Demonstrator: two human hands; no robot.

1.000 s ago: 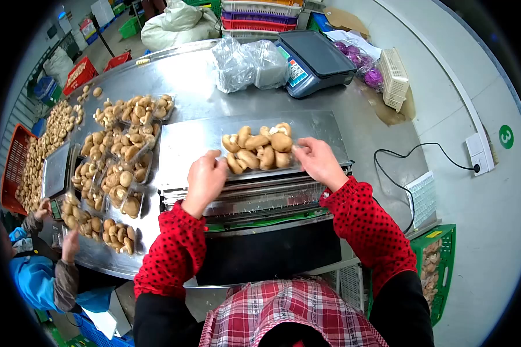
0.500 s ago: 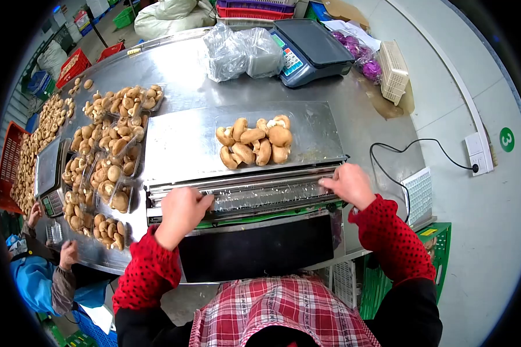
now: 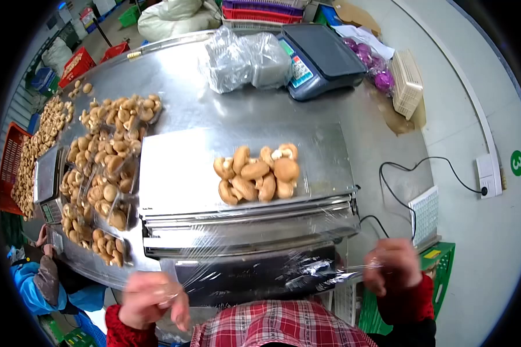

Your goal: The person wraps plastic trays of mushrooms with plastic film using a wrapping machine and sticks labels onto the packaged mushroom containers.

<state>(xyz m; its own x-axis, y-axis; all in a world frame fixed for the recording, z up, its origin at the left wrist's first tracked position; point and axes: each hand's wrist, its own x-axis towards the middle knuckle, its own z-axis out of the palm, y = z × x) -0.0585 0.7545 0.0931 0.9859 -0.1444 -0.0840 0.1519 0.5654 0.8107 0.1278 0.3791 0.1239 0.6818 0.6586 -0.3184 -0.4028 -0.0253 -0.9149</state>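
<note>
Clear plastic film (image 3: 260,254) stretches from the rollers of the wrapping machine (image 3: 243,222) toward my body. At its left corner, my left hand (image 3: 153,298) pinches the film, blurred by motion. The right end of the film is gripped in my right hand (image 3: 392,267), whose fingers are closed. Beyond the rollers, a clear tray of brown mushrooms (image 3: 256,171) rests on the machine's metal plate (image 3: 173,168), apart from both hands.
Filled mushroom trays (image 3: 107,173) crowd the left side, near a small scale (image 3: 47,173). A co-worker in blue (image 3: 32,283) is at the lower left. Bagged trays (image 3: 243,61) and a large scale (image 3: 324,58) stand at the back. A black cable (image 3: 411,168) runs right.
Both hands have moved back from the rollers toward my body, drawing the film out between them. The mushroom tray appears lower in view but remains on the plate.
</note>
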